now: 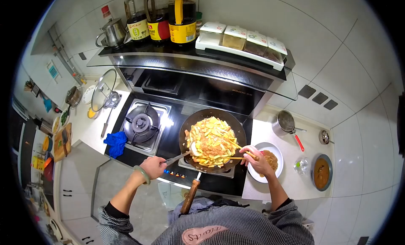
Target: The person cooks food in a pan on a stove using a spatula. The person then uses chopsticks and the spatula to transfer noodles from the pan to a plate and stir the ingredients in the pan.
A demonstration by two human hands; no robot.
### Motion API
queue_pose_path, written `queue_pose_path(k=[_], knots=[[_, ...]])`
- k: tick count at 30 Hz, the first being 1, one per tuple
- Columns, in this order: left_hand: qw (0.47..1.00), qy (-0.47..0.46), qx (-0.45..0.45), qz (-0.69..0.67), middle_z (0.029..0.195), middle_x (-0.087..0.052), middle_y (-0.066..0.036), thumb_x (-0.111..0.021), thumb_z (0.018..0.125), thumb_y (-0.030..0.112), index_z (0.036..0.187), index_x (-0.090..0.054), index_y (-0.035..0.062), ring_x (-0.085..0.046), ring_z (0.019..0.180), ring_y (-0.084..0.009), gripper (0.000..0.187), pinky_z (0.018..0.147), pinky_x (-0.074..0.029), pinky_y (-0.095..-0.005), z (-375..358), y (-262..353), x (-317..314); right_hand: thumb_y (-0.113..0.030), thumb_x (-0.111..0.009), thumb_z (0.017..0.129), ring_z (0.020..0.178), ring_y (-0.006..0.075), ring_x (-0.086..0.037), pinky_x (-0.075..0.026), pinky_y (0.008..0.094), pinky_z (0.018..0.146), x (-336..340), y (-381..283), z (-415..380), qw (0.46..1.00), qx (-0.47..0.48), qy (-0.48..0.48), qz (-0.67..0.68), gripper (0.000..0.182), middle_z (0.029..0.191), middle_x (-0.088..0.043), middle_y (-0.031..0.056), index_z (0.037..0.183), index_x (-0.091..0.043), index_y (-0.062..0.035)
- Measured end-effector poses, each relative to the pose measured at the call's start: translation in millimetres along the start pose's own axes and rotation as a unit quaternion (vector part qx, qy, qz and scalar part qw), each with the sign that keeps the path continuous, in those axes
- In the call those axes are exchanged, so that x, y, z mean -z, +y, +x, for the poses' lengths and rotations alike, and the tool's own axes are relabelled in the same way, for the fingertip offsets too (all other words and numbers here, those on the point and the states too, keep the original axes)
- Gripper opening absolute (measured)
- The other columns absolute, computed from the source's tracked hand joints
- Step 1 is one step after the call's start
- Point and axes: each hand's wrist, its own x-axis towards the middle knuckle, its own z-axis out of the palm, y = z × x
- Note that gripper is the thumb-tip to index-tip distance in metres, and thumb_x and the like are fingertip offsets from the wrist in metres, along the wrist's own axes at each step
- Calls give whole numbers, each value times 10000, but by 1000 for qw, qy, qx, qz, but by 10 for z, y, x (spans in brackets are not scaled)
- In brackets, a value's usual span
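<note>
A dark wok (pixel 242 131) stands on the right burner, full of yellow potato-like strips with a clump of brownish noodles (pixel 209 147) on top. My left hand (pixel 153 167), wearing a bangle, is closed around the handle of a metal ladle (pixel 178 157). The ladle's rounded head rests in the food at the wok's left side. In my right hand (pixel 258 161) is a pair of wooden chopsticks (pixel 231 158), spread apart, their tips in the food. The wok's wooden handle (pixel 190 197) points toward my body, held by neither hand.
Beside the wok, a white plate (pixel 252 174) carries more brown noodles. Farther right are a pot with a strainer (pixel 284 121), a glass (pixel 301 165) and a bowl of brown sauce (pixel 322 172). At left sit a blue cloth (pixel 115 144), bare burner (pixel 142 123) and glass lid (pixel 104 88).
</note>
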Motion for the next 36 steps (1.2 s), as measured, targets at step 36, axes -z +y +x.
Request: queue_pose_path(k=[36], knots=[[979,-36,-21,-199,640,-602,-46,-517,924,217,1006,-651,30,-576,544,-136,244,492,-469,-307,14,-9,-599,-38,-481,962,918,243,-668,-570,317,828,-1032,507,123,959,76,212,172,172,936,-634,136,988,-576,102]])
